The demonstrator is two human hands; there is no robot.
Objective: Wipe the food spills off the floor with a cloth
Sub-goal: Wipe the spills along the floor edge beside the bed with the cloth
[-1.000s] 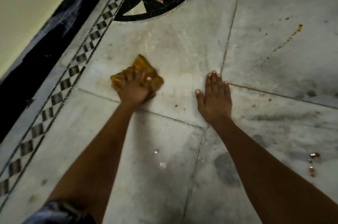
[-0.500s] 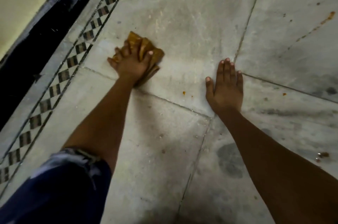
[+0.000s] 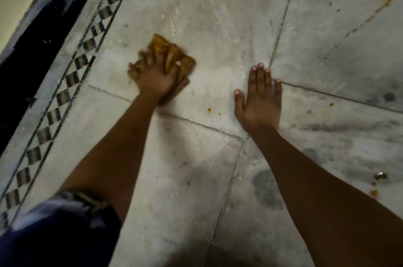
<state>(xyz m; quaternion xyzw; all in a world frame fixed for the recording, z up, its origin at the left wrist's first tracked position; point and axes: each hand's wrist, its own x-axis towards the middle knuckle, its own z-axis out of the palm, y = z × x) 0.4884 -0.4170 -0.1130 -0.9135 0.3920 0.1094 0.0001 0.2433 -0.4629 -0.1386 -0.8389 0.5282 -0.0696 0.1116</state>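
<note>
Nearest the camera, a dark blue sleeve [image 3: 58, 229] is filling the lower left corner, having come into the picture over the last second as the person leans in. At the near right, small orange-red food bits [image 3: 374, 191] and a shiny scrap [image 3: 380, 176] are lying on the marble floor [image 3: 174, 179], not yet reached.

Further out, the right hand [image 3: 259, 103] is lying open and flat on the floor, fingers together, bracing the body where the tile joints cross; it is resting where it was a second ago. Just to its left an orange speck [image 3: 209, 110] is still sitting on the tile, between the two hands.

Further still and to the left, the left hand [image 3: 157, 79] is pressing down with spread fingers on a crumpled, stained yellow cloth [image 3: 172, 55], gripping and pushing it over the tile. The hand is blurred with motion, and the cloth is shifting a little from frame to frame in short strokes on much the same patch near the checkered border [image 3: 72, 77].

At the far right, a trail of orange drips [image 3: 383, 4] is running across the next tile, untouched. The judgement: the left patch is nearly done, while the speck, the drips and the near bits are waiting.
</note>
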